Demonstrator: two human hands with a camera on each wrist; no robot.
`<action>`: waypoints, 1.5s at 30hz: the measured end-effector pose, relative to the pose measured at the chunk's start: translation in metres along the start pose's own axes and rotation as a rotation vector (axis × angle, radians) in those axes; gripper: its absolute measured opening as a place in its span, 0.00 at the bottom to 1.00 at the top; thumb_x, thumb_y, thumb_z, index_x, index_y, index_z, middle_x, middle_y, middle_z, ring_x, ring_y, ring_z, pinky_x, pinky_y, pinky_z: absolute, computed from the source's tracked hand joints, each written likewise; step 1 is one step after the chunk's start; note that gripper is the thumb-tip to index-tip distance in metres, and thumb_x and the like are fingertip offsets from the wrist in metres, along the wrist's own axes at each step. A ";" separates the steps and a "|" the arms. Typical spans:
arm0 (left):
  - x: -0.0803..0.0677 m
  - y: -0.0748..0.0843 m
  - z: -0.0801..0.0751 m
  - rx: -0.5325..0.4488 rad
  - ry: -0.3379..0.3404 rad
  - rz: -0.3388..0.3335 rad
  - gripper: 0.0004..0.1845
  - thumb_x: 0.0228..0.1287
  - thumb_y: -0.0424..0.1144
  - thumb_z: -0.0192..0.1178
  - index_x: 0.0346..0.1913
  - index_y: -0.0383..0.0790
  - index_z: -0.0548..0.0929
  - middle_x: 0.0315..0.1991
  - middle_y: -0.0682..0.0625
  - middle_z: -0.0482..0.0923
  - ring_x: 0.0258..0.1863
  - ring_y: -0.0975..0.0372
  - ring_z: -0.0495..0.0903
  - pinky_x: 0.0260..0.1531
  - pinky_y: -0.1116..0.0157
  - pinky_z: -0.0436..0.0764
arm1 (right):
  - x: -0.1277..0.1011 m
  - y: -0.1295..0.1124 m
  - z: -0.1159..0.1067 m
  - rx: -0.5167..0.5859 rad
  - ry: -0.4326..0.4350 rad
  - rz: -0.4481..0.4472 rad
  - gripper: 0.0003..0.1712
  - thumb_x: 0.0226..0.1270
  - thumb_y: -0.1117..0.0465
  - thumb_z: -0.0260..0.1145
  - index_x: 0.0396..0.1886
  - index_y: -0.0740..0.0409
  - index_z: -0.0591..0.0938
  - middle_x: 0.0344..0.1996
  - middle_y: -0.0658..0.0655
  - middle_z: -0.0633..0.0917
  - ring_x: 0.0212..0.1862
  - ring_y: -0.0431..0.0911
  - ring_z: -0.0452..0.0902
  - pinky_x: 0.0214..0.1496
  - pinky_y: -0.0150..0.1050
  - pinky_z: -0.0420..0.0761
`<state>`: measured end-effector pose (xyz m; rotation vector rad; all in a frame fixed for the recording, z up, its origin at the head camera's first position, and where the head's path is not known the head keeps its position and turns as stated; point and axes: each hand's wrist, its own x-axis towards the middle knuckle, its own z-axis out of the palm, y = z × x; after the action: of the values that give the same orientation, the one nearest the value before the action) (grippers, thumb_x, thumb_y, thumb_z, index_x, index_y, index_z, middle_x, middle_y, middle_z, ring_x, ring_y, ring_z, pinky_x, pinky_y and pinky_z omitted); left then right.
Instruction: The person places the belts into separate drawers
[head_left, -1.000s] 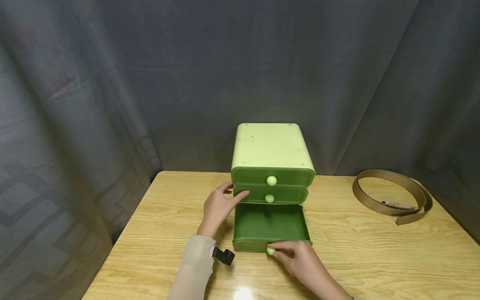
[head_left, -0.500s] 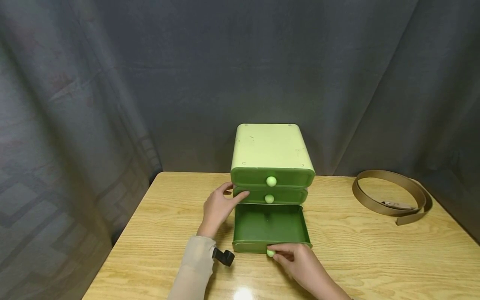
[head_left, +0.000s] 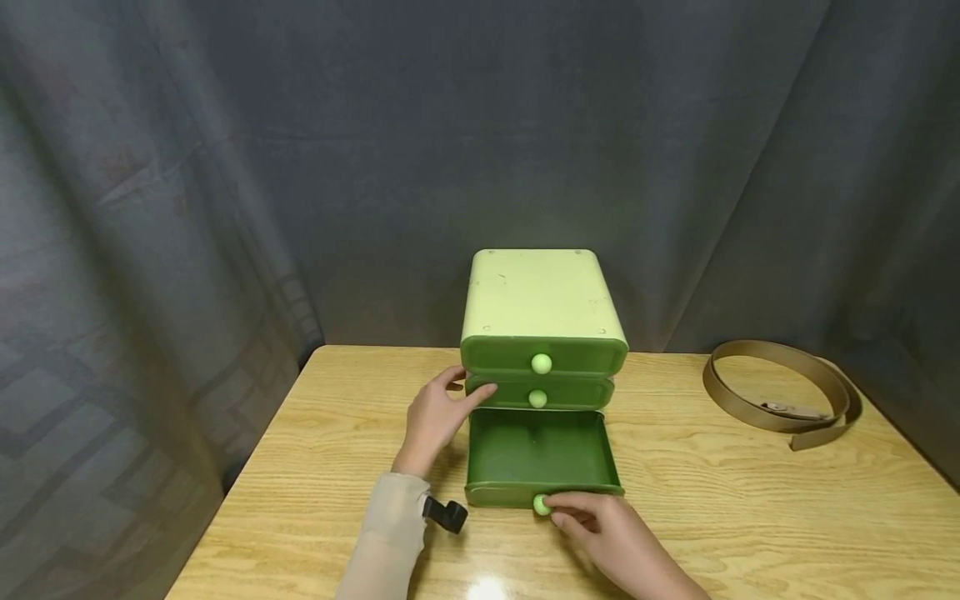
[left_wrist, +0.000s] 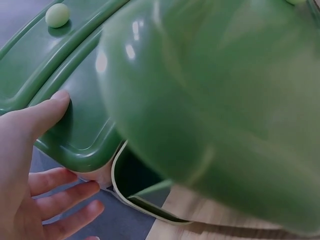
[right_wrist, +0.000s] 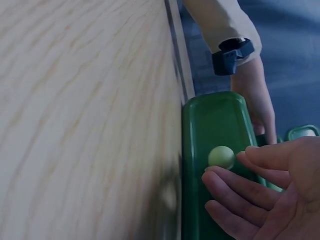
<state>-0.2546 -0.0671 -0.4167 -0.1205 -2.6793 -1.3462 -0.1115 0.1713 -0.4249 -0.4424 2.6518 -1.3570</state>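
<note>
1. A dark grey-blue curtain (head_left: 480,150) fills the whole back, hanging in soft vertical folds, with a slanting crease towards the right
2. On the left, the side drape (head_left: 90,333) is a lighter, mottled grey, with a faint block-like pattern low down
3. In front stands a pale wooden table (head_left: 337,408) with wavy grain and a rounded far-left corner
4. A white patch of glare (head_left: 486,588) shines on the tabletop near its front
5. Shadow deepens towards the curtain's right side

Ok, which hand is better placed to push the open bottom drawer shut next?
Probably the right hand: it is in front of the bottom drawer, at its knob. The left hand is farther back, its thumb on the middle drawer.
</note>
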 end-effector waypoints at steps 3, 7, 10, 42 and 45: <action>0.001 -0.001 -0.001 -0.011 -0.018 0.002 0.40 0.52 0.72 0.64 0.62 0.50 0.80 0.53 0.49 0.81 0.52 0.55 0.79 0.49 0.50 0.77 | -0.004 0.000 -0.005 0.008 0.022 -0.011 0.12 0.70 0.55 0.66 0.49 0.52 0.87 0.45 0.51 0.88 0.43 0.40 0.84 0.41 0.34 0.82; 0.001 -0.003 -0.003 -0.018 -0.041 0.004 0.40 0.53 0.72 0.63 0.63 0.50 0.79 0.54 0.50 0.81 0.54 0.54 0.79 0.51 0.50 0.77 | -0.011 0.000 -0.013 0.004 0.063 0.001 0.12 0.71 0.54 0.65 0.49 0.51 0.87 0.45 0.50 0.88 0.44 0.42 0.84 0.41 0.34 0.82; 0.002 -0.005 -0.005 -0.023 -0.059 0.015 0.41 0.54 0.72 0.63 0.64 0.50 0.78 0.55 0.50 0.81 0.54 0.54 0.79 0.51 0.50 0.77 | -0.015 0.001 -0.021 -0.004 0.100 -0.003 0.11 0.72 0.56 0.65 0.49 0.51 0.87 0.43 0.49 0.88 0.44 0.41 0.84 0.41 0.35 0.82; 0.006 -0.009 -0.012 -0.046 -0.056 0.148 0.31 0.61 0.58 0.67 0.67 0.55 0.77 0.58 0.52 0.80 0.51 0.57 0.80 0.47 0.52 0.79 | -0.043 0.033 -0.087 -0.182 0.413 0.003 0.10 0.70 0.63 0.66 0.47 0.51 0.88 0.38 0.44 0.89 0.37 0.34 0.83 0.40 0.26 0.78; 0.006 -0.009 -0.012 -0.043 -0.047 0.160 0.31 0.61 0.57 0.67 0.66 0.55 0.77 0.58 0.54 0.80 0.50 0.58 0.80 0.47 0.53 0.80 | -0.041 0.038 -0.093 -0.193 0.420 0.022 0.10 0.71 0.62 0.65 0.48 0.53 0.88 0.38 0.46 0.89 0.37 0.34 0.83 0.40 0.23 0.77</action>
<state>-0.2606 -0.0817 -0.4154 -0.3680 -2.6147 -1.3672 -0.1027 0.2774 -0.4016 -0.1565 3.1315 -1.3147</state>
